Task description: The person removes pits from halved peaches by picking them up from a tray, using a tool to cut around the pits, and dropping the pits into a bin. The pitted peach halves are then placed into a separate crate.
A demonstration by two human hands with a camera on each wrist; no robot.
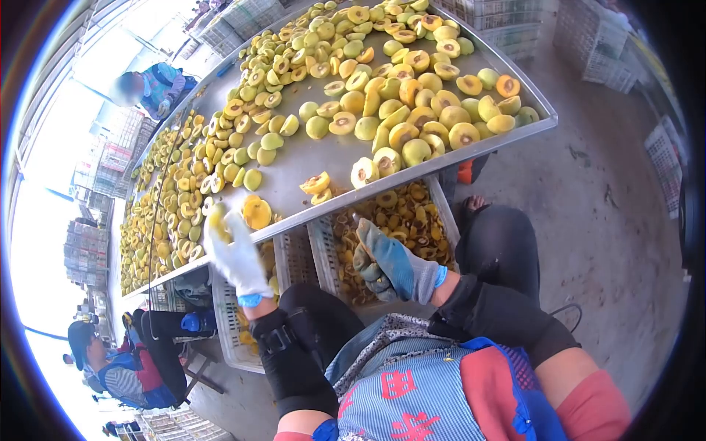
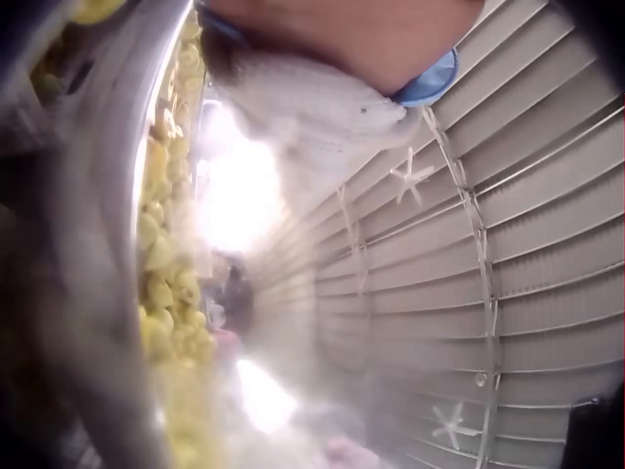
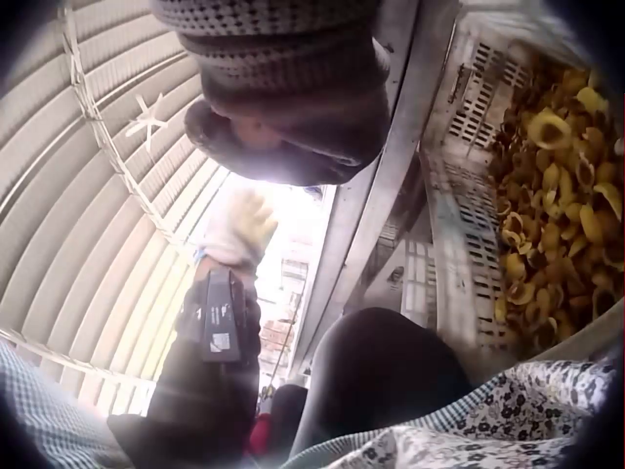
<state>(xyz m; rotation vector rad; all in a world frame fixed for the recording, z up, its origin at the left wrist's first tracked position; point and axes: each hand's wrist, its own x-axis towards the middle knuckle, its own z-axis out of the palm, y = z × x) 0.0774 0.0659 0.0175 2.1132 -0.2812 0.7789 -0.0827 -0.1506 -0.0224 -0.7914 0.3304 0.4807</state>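
Note:
My left hand [image 1: 241, 259], in a white glove, is blurred at the front edge of the metal table [image 1: 287, 165]. A yellow patch shows among its fingers; I cannot tell if it is a fruit half or a stain. Right of those fingers lies a deep-yellow fruit half [image 1: 257, 212]. My right hand [image 1: 397, 261] wears a blue-grey glove and is over a crate. Its fingers are curled around a small tool, mostly hidden, whose grey tip [image 1: 357, 217] pokes out near the thumb. In the right wrist view the dark glove [image 3: 293, 117] hides what it grips.
Many halved yellow-green fruits [image 1: 316, 128] cover much of the table. Below its edge stands a white crate [image 1: 323, 257] filled with fruit scraps [image 3: 557, 205]. A second crate [image 1: 232, 331] is left of it. Other people sit at the left, one near a stool [image 1: 202, 371].

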